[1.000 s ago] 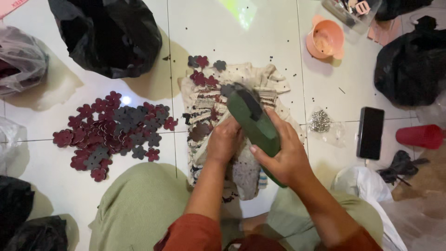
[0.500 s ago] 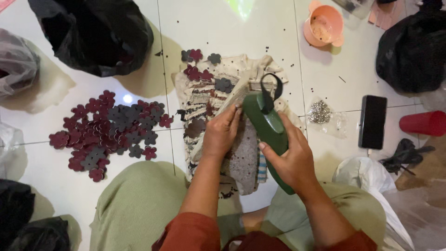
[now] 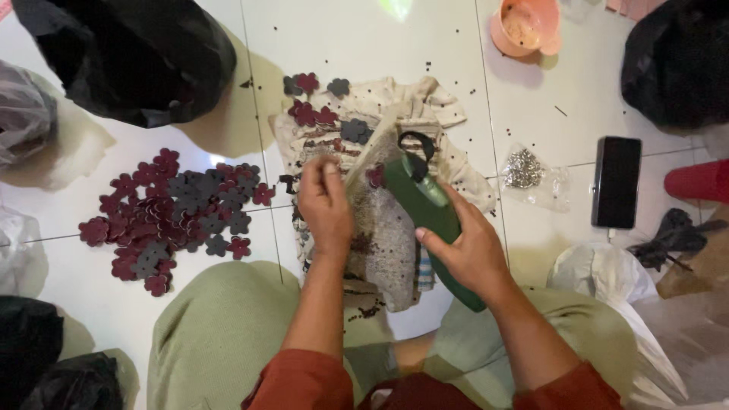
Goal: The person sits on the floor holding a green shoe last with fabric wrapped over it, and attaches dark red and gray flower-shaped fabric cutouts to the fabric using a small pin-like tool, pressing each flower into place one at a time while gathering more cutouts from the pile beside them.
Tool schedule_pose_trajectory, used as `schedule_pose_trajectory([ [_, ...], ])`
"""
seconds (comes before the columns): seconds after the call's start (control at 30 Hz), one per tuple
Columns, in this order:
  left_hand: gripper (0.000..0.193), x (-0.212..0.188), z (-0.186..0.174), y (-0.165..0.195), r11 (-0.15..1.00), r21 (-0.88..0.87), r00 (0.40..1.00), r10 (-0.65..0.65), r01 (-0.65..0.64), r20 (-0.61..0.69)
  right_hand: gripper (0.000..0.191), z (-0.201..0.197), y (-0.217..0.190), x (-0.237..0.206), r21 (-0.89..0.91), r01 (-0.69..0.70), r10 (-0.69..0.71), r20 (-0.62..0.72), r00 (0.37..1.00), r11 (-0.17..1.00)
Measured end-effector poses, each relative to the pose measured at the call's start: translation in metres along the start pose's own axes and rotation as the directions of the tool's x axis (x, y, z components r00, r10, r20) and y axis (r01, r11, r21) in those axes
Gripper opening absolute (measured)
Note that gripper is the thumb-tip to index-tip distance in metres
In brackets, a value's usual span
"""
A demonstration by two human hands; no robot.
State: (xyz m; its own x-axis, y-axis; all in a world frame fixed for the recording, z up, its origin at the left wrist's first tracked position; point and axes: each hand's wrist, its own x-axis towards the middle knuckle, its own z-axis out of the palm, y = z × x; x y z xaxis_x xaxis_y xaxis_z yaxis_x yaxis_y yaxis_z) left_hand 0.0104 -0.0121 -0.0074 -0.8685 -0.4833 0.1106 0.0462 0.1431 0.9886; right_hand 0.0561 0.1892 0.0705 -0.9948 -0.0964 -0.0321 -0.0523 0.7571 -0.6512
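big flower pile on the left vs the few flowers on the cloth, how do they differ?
The flower pile holds dozens of overlapping cutouts; the flowers on the cloth are only a handful, mostly lying apart. The flower pile lies on bare white tile; the others rest on the beige cloth, farther from the person. Both mix dark red and grey pieces of one flower shape.

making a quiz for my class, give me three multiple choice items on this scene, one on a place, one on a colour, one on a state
1. Where does the pile of flower-shaped cutouts lie?
A. in the bowl
B. on the floor, to the person's left
C. on the phone

2. What colour is the tool in the right hand?
A. green
B. yellow
C. white

3. How is the left hand?
A. flat on the tiles
B. inside a bag
C. closed over the cloth, fingers pinched

Answers: 1 B, the cutouts spread on tiles at left. 2 A, its body is dark green. 3 C, fingertips meet above the cloth.
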Motion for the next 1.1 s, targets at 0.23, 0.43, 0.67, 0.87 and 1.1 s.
schedule_pose_trajectory([
  [0.23, 0.036, -0.001, 0.001, 0.026, 0.656, 0.623, 0.898, 0.223, -0.425, 0.378, 0.060, -0.004, 0.020, 0.008, 0.408, -0.191, 0.233, -0.054, 0.971, 0.893],
  [0.43, 0.024, -0.004, 0.001, 0.038, 0.706, 0.567, 0.899, 0.256, -0.425, 0.355, 0.052, -0.002, 0.030, 0.018, 0.408, -0.201, 0.258, -0.088, 0.962, 0.890],
  [0.67, 0.020, 0.031, -0.046, 0.052, 0.610, 0.780, 0.990, 0.052, -0.137, 0.133, 0.052, 0.004, 0.036, 0.024, 0.426, -0.231, 0.282, -0.060, 0.958, 0.875],
  [0.87, 0.030, 0.069, -0.097, 0.055, 0.578, 0.814, 0.992, 0.058, 0.057, -0.111, 0.051, 0.004, 0.033, 0.028, 0.396, -0.267, 0.309, -0.045, 0.950, 0.879],
  [1.1, 0.027, 0.072, -0.007, 0.026, 0.698, 0.695, 0.964, -0.023, -0.174, 0.264, 0.059, 0.004, 0.031, 0.031, 0.392, -0.333, 0.367, -0.014, 0.930, 0.858],
])
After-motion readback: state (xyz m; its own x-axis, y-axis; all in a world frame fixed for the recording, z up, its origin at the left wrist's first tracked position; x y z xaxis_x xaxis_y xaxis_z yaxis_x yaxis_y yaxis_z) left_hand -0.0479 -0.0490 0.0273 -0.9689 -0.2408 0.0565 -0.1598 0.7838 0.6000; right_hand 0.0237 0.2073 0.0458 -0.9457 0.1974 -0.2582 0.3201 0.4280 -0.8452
